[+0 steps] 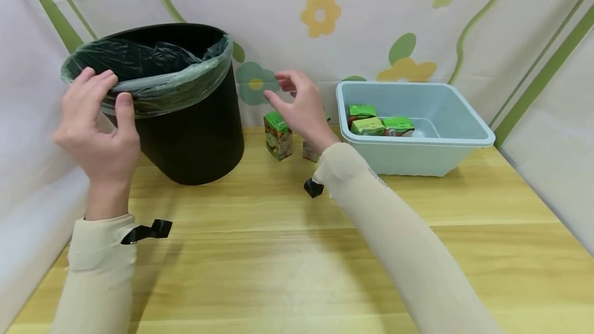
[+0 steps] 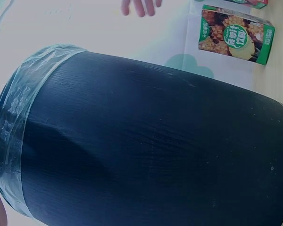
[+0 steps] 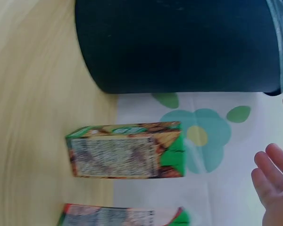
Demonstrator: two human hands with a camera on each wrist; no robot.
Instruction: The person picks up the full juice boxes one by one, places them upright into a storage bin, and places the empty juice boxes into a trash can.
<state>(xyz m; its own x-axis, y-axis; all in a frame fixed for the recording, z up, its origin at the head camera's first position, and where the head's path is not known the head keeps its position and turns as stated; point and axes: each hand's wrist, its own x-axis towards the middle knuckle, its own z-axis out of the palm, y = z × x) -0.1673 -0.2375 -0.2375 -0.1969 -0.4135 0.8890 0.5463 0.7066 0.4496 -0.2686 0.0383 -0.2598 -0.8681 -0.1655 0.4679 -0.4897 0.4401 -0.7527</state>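
Note:
A black trash bin (image 1: 195,143) stands at the left, lined with a translucent green trash bag (image 1: 185,86) folded over its rim. My left hand (image 1: 99,128) holds the bag-covered rim at its near left, fingertips over the edge and thumb outside. My right hand (image 1: 301,107) hovers with loosely bent fingers, holding nothing, between bin and tub. Below it a juice carton (image 1: 278,140) with green ends and fruit pictures stands upright. A second carton (image 1: 310,152) is mostly hidden behind the right wrist. In the right wrist view, the right hand (image 3: 278,183) is apart from both.
A light blue plastic tub (image 1: 394,156) stands at the right with several green-topped cartons (image 1: 368,127) inside. Behind hangs a white cloth (image 1: 278,24) with flower prints. The wooden table (image 1: 260,251) extends in front.

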